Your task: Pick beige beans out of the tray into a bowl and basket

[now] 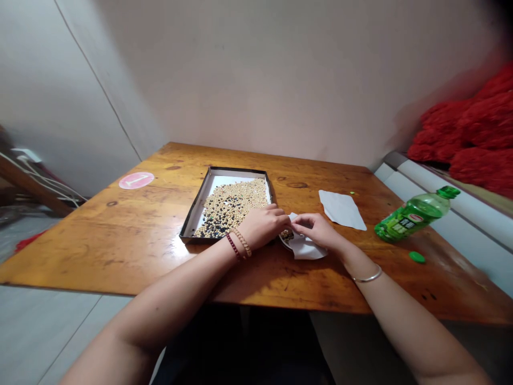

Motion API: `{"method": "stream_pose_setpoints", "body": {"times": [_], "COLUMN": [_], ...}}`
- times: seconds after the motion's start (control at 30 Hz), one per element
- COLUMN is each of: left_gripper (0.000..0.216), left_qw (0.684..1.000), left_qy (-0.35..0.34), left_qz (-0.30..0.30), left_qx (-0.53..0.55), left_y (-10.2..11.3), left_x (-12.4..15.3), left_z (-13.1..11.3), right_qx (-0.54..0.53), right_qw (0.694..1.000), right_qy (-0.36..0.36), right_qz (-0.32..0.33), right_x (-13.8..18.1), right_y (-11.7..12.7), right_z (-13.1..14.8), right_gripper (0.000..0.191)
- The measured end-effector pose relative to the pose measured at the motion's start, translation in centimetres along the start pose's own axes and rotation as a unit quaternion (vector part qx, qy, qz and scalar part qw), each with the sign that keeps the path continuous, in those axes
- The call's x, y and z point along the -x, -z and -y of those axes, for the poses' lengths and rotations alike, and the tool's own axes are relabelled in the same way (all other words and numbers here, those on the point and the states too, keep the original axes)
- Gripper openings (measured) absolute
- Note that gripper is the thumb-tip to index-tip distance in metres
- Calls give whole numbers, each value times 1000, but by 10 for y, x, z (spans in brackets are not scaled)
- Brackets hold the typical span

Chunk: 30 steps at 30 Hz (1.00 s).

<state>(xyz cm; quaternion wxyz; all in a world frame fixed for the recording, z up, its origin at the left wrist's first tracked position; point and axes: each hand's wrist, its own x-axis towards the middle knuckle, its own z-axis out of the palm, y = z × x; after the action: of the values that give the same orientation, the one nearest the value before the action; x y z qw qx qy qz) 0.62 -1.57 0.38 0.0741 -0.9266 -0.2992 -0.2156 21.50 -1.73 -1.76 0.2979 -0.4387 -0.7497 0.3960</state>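
A dark shallow tray (196,206) with a white lining holds a heap of pale beans mixed with several dark ones (232,206). My left hand (262,225) rests curled at the tray's near right corner, its fingers closed at the edge of a small white paper (306,248) with a few beans on it. My right hand (316,229) lies on the same paper, fingers pinched together on its upper edge. The two hands almost touch.
The wooden table (120,235) also bears a white paper sheet (342,208), a green bottle lying on its side (414,214), its green cap (417,257) and a pink round sticker (136,180). Red fluffy material (473,133) sits on a ledge at right.
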Motion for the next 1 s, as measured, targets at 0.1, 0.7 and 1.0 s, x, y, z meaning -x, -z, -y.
{"method": "stream_pose_setpoints", "body": {"times": [0.1, 0.7, 1.0], "left_gripper": [24, 24, 23], "left_qw": [998, 948, 957], "left_qy": [63, 245, 222], "left_qz": [1, 151, 150], "left_qx": [-22, -134, -112], "left_y": [3, -2, -5], "left_x": [0, 12, 13], "left_z": [4, 28, 31], "right_qx": [-19, -80, -73], "right_qw": [1000, 995, 996], "right_qy": [-4, -7, -8], "right_qz": [-19, -52, -48], "right_x": [0, -1, -1], "right_y": [-2, -5, -4], "right_z": [-1, -6, -2], "right_gripper": [32, 32, 35]}}
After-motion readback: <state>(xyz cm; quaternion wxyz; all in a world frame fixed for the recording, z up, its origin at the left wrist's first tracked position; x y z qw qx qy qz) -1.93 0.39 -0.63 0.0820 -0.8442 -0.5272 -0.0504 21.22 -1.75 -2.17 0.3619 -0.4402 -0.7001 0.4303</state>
